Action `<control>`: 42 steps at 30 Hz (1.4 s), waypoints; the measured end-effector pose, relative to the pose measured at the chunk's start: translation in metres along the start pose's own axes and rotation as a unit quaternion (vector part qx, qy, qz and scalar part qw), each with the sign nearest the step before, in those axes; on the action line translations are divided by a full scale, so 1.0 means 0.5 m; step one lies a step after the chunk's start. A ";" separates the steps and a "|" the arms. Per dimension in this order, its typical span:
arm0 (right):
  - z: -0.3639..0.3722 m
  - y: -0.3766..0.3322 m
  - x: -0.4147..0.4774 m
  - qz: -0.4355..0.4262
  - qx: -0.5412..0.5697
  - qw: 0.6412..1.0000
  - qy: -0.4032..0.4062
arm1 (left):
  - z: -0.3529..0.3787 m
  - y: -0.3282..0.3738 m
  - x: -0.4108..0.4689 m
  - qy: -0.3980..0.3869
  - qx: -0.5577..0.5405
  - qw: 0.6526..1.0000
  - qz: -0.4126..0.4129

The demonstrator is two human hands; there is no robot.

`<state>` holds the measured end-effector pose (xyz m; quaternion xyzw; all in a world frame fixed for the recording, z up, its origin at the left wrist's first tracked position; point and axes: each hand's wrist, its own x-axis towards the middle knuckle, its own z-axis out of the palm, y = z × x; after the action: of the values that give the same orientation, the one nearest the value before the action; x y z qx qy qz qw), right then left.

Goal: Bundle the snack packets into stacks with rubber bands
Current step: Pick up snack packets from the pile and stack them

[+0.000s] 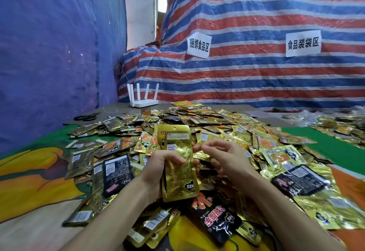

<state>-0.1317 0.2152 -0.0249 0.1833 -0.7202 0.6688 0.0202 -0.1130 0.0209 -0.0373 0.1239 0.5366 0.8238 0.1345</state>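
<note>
A small stack of gold packets is held upright by the left hand, whose fingers are wrapped round it. It is held above the big pile of packets on the worktop. The right hand is seen just beside the stack, its fingers loosely bent and holding nothing.

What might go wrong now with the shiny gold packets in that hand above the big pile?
1. The gold packets in the left hand sit uneven, one sticking up higher, so a band might bundle them crooked.
2. That hand alone seems to grip them; the shiny foil might slip and drop into the loose pile below, mixing them up.
</note>
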 end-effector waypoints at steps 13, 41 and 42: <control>-0.006 -0.012 0.003 0.096 0.091 0.991 -0.025 | 0.005 0.003 -0.006 -0.031 0.026 0.999 -0.007; 0.058 -0.014 -0.027 -0.045 0.058 0.997 0.005 | 0.018 0.024 0.004 0.150 -0.182 0.959 0.156; 0.070 -0.011 -0.029 -0.043 0.041 0.998 -0.010 | 0.017 0.030 0.005 0.157 -0.190 0.953 0.174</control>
<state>-0.1090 0.1845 -0.0271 0.2213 -0.6840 0.6942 0.0347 -0.1138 0.0232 -0.0200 0.0564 0.3548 0.9302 -0.0755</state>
